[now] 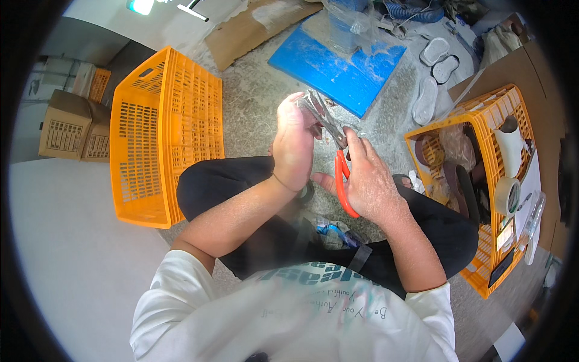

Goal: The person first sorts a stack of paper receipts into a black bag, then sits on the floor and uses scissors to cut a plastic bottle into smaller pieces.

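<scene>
Above my lap, my right hand (369,181) is closed around red-handled pliers (345,184). Their grey metal jaws point up and to the left, reaching to the fingers of my left hand (294,142). That hand is raised with its fingers curled in around a small shiny, silvery piece (307,101) at the jaw tips. Its exact kind is hard to make out, and my left fingers partly hide it. Whether the jaws grip the piece I cannot tell.
A yellow plastic crate (196,108) stands at the left. At the right, another yellow crate (482,105) lies on its side with bags inside and a tape roll (506,196) on it. Ahead are a dusty blue board (319,63), flattened cardboard (256,30) and white slippers (426,99).
</scene>
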Motion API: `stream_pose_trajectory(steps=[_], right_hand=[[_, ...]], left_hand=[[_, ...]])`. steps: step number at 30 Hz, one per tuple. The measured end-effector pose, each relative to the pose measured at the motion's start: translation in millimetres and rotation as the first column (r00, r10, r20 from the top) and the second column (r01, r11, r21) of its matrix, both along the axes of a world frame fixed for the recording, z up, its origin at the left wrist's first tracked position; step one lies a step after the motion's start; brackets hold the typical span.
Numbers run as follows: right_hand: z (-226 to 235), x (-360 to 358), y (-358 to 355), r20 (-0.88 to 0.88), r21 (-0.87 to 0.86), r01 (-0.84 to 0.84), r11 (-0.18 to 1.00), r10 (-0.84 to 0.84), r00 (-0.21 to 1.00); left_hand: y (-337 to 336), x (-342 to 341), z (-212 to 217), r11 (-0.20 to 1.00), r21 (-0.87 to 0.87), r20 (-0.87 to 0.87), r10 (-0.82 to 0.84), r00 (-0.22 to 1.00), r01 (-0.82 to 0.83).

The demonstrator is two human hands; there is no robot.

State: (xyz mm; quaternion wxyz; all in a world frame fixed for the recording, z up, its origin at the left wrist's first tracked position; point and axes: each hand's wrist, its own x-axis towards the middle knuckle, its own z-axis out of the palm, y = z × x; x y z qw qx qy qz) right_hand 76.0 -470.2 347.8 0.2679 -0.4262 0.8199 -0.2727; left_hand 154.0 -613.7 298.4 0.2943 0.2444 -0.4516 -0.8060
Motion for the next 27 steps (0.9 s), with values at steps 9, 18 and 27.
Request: stream_pose_trajectory(steps=[9,18,27], right_hand=[[-12,-2,-5,-0.003,0.118,-0.001,0.993,0.002,1.000],[-9,3,1,-0.040,-0.120,0.022,0.993,-0.027,0.999],[-13,-2,-1,-0.041,0.018,0.008,1.000,-0.007,0.999]], left_hand=[[3,0,-3,0.997,-0.027,-0.037,0.064,0.997,-0.065],[-1,-6,1,0.995,-0.035,-0.046,0.087,0.995,-0.089],[-2,1,2,0.991,-0.132,-0.082,0.026,0.996,-0.036]])
